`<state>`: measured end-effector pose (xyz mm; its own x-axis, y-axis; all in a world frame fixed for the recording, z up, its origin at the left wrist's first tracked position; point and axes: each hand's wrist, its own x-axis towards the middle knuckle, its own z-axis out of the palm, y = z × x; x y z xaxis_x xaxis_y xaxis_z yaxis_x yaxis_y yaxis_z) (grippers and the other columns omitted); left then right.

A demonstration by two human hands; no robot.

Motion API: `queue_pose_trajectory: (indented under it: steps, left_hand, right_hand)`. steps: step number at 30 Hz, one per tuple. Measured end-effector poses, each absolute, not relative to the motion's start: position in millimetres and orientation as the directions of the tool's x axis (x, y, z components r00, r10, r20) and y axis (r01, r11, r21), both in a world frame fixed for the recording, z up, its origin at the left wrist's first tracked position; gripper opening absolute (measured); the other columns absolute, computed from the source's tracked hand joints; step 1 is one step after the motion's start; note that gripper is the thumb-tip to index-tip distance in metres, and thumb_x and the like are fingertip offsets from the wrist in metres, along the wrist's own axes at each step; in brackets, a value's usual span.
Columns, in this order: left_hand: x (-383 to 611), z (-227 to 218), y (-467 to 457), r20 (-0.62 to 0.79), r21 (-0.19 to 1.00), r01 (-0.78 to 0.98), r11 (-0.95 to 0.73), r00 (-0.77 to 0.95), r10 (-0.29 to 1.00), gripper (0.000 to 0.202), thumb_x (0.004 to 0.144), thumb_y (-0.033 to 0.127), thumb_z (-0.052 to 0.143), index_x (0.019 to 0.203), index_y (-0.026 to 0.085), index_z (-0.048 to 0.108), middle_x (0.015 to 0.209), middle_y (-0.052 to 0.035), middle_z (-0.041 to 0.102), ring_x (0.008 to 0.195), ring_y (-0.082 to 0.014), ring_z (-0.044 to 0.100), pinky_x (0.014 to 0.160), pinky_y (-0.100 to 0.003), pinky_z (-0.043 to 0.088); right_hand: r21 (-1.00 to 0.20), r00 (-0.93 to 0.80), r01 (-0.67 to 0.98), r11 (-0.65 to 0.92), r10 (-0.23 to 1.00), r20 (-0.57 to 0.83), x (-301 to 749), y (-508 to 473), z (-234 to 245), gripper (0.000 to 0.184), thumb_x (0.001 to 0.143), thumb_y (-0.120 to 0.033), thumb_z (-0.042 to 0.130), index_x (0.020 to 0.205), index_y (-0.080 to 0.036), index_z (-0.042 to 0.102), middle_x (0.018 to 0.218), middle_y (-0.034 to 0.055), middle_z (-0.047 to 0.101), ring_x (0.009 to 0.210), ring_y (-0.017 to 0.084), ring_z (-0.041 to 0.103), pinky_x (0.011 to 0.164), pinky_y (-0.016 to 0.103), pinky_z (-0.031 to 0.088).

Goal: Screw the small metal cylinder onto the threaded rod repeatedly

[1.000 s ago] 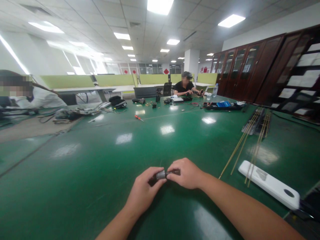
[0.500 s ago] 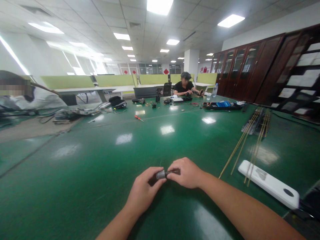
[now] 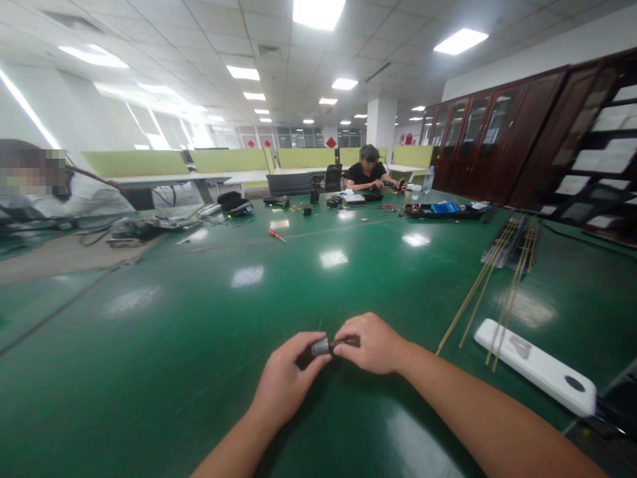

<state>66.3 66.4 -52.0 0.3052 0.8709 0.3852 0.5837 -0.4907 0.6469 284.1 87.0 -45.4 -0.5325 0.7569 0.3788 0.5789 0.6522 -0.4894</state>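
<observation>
Both hands meet low over the green table [image 3: 199,332], just above its surface. My left hand [image 3: 286,378] is closed around a small dark cylinder with a silver end [image 3: 321,346]. My right hand [image 3: 373,345] pinches a thin dark part [image 3: 348,342] that joins the cylinder's silver end. Fingers of both hands cover most of the piece, so its full shape is hidden.
A white flat device [image 3: 535,367] lies at the right, with several thin brass rods [image 3: 478,285] stretching over and beside it. A red-handled screwdriver [image 3: 277,235] lies mid-table. A seated person [image 3: 369,174] works at the far end, another person [image 3: 60,192] at the left. Dark cabinets [image 3: 497,146] line the right wall.
</observation>
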Motion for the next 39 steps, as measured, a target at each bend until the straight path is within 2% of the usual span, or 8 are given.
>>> queue_pose_trajectory:
  steps: [13,20,39]
  left_hand:
    - [65.9,-53.2,66.4,0.380,0.650,0.583,-0.488,0.306,0.873,0.024,0.084,0.034,0.067,0.107,0.027,0.070,0.104,-0.0025,0.072,0.094,-0.0205,0.068,0.085,-0.033,0.057]
    - [66.3,-53.1,66.4,0.377,0.654,0.581,-0.485,0.306,0.874,0.025,0.084,0.034,0.066,0.106,0.024,0.070,0.104,-0.0047,0.072,0.094,-0.0220,0.068,0.085,-0.035,0.057]
    - [65.2,-54.5,66.9,0.360,0.660,0.588,-0.467,0.298,0.884,0.024,0.084,0.034,0.067,0.108,0.027,0.069,0.106,-0.0018,0.072,0.096,-0.0205,0.067,0.088,-0.034,0.056]
  right_hand:
    - [-0.485,-0.536,0.579,0.655,0.754,0.379,285.4,86.4,-44.7,0.019,0.088,-0.033,0.063,0.092,-0.020,0.076,0.084,0.0035,0.074,0.077,0.016,0.065,0.072,0.026,0.044]
    - [-0.476,-0.538,0.591,0.651,0.758,0.369,285.2,87.1,-44.5,0.018,0.087,-0.033,0.063,0.091,-0.020,0.076,0.084,0.0039,0.074,0.078,0.017,0.066,0.071,0.026,0.044]
    - [-0.488,-0.527,0.577,0.655,0.755,0.389,285.7,86.3,-44.2,0.018,0.087,-0.033,0.064,0.090,-0.020,0.075,0.083,0.0031,0.073,0.076,0.016,0.065,0.070,0.026,0.043]
